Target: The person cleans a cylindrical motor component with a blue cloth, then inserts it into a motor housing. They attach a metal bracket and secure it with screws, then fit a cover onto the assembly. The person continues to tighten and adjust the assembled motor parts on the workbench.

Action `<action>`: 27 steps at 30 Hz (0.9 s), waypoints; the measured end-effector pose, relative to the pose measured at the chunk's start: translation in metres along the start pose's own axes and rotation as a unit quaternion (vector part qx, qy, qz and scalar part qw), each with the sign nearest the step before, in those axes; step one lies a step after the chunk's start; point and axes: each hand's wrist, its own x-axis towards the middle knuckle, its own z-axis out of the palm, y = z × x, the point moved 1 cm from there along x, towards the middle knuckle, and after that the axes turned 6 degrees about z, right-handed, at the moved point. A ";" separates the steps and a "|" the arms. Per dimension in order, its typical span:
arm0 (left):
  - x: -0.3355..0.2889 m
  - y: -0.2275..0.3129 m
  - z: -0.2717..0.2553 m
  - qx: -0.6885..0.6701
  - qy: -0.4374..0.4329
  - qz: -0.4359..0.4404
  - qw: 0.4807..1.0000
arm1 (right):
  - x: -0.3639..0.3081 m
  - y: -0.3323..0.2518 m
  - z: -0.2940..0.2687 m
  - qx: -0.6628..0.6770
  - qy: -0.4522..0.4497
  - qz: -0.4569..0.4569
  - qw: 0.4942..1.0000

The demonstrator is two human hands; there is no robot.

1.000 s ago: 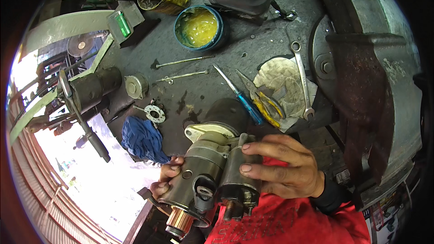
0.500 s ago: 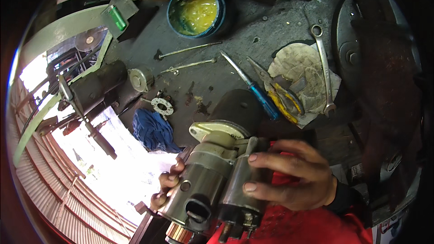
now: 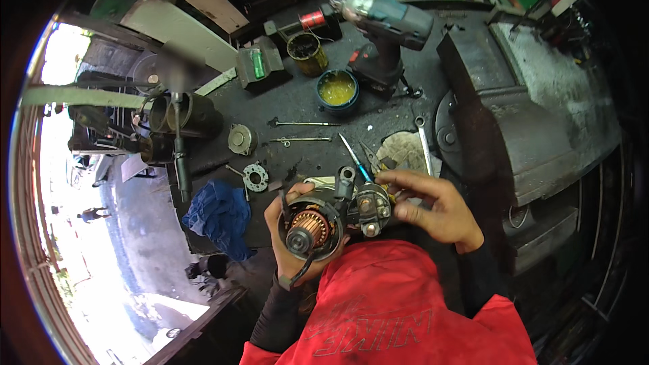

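A starter motor (image 3: 328,211) is held above the near edge of the bench, its open end facing me and showing the copper commutator (image 3: 310,228). My left hand (image 3: 274,219) wraps round the motor's housing from the left and below. On the motor's right side sits the solenoid (image 3: 372,208), with its terminals facing up toward me. My right hand (image 3: 443,211) is beside the solenoid, fingers apart and curved; the fingertips are at its right edge, and whether they touch it is unclear. Past them lie a blue-handled screwdriver (image 3: 355,155) and partly hidden yellow-handled pliers (image 3: 371,155).
A blue cloth (image 3: 220,216), a brush plate (image 3: 255,178), an end cap (image 3: 241,139) and two long bolts (image 3: 304,124) lie on the bench. Farther back are a grease tub (image 3: 338,89) and a cordless impact wrench (image 3: 389,34). A spanner (image 3: 424,145) rests on a stained round pad (image 3: 402,151).
The motor has turned so that its open end with the commutator faces me. My right fingers have shifted from lying on the solenoid to its right edge. The view takes in more of the bench.
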 end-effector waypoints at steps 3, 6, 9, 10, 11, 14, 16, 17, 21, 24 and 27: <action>0.002 -0.003 -0.007 -0.016 -0.042 -0.015 0.999 | 0.008 -0.007 0.004 0.017 0.059 -0.008 0.998; 0.001 -0.012 -0.004 -0.050 -0.025 0.032 0.998 | 0.019 -0.011 0.009 0.057 0.052 -0.027 0.997; 0.000 -0.018 0.000 -0.083 -0.019 0.030 0.996 | 0.030 -0.018 0.013 0.056 0.025 -0.019 0.998; -0.001 -0.019 0.000 -0.121 -0.009 0.020 0.992 | 0.033 -0.022 0.014 0.067 0.012 -0.023 0.997; -0.001 -0.019 0.000 -0.107 -0.014 0.037 0.993 | 0.035 -0.025 0.016 0.071 0.017 -0.016 0.997; 0.000 -0.017 -0.001 -0.081 -0.014 0.060 0.995 | 0.041 -0.040 0.023 0.040 0.004 -0.014 0.999; 0.000 -0.017 -0.002 -0.036 -0.022 0.066 0.997 | 0.040 -0.051 0.029 0.010 0.008 -0.037 0.999; 0.000 -0.017 -0.003 -0.077 -0.026 0.055 0.995 | 0.038 -0.057 0.032 -0.020 0.025 -0.050 0.998; -0.003 -0.019 -0.003 -0.057 -0.016 0.041 0.997 | 0.019 -0.072 0.048 -0.188 0.124 -0.134 0.965; -0.005 -0.020 -0.004 -0.074 -0.018 0.011 0.997 | 0.005 -0.074 0.066 -0.291 0.223 -0.216 0.905; -0.005 -0.019 -0.004 -0.095 -0.017 0.009 0.995 | 0.000 -0.069 0.077 -0.314 0.301 -0.208 0.876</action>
